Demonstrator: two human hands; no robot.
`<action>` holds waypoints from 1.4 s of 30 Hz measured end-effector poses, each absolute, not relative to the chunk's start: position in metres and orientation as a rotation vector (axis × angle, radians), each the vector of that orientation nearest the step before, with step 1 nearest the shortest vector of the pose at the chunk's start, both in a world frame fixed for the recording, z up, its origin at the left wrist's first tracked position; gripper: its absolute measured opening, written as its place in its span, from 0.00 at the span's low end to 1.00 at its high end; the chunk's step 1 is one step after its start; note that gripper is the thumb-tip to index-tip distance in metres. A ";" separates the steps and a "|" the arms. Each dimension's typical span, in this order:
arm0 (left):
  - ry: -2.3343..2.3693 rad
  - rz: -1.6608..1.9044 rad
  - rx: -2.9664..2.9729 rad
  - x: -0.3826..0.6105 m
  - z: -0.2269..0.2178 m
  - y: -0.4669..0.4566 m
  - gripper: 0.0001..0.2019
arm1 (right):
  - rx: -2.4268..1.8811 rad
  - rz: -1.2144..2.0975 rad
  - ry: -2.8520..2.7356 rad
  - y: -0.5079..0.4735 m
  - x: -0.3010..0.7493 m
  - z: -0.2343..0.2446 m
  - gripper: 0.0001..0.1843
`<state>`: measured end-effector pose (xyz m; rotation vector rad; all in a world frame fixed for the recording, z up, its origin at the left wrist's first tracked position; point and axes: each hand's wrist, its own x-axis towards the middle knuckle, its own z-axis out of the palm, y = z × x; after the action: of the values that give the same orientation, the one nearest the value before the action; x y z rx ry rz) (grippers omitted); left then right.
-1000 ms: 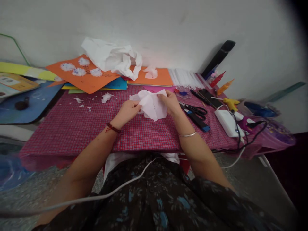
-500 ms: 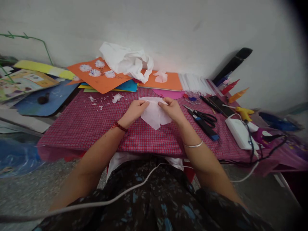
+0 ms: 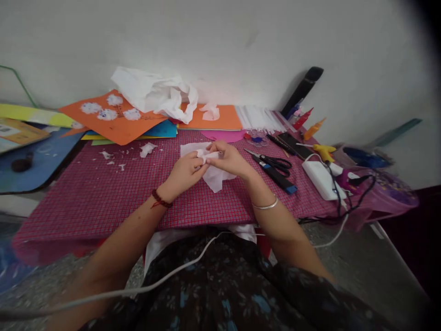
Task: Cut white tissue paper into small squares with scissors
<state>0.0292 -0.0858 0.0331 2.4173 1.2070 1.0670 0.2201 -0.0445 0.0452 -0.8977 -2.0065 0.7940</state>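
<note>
A thin white tissue paper lies on the red checked cloth in the middle of the low table. My left hand and my right hand meet over its upper part. Both pinch and bunch the paper between their fingertips. The lower corner of the sheet hangs free toward me, below the hands.
Black scissors and a blue-ended tool lie just right of my right hand. Further right are a white power bank with cables and a yellow glue gun. Orange card sheets, crumpled white paper and paper scraps lie behind.
The hands have come together from the sheet's two top corners. The tissue was spread flat and is now gathered between the fingers.
</note>
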 end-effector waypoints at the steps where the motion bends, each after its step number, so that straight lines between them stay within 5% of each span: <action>1: 1.204 1.096 2.426 0.029 0.033 -0.086 0.19 | -0.943 0.766 -1.976 -0.043 0.219 0.044 0.08; 8: 1.278 1.250 2.140 0.024 0.034 -0.080 0.14 | -1.115 0.717 -1.561 -0.035 0.222 0.043 0.12; 12: 1.204 1.070 1.798 0.025 0.031 -0.074 0.11 | -0.992 0.863 -1.627 -0.043 0.218 0.045 0.12; 20: 1.174 1.309 1.322 0.023 0.029 -0.071 0.12 | -0.959 0.912 -1.845 -0.052 0.208 0.041 0.11; 24: 1.183 1.558 1.565 0.019 0.038 -0.079 0.14 | -1.001 0.805 -1.879 -0.048 0.215 0.044 0.09; 29: 1.115 1.610 2.297 0.022 0.045 -0.090 0.13 | -0.710 0.786 -1.923 -0.054 0.217 0.050 0.29; 34: 1.079 1.344 2.436 0.030 0.038 -0.094 0.12 | -0.730 0.617 -2.008 -0.053 0.212 0.044 0.10; 42: 1.362 1.304 2.215 0.031 0.037 -0.092 0.17 | -1.200 0.510 -1.850 -0.039 0.217 0.035 0.08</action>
<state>0.0308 -0.0925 0.0373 2.2152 1.3622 1.3036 0.2167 -0.0394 0.0349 -1.2002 -1.8504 0.5104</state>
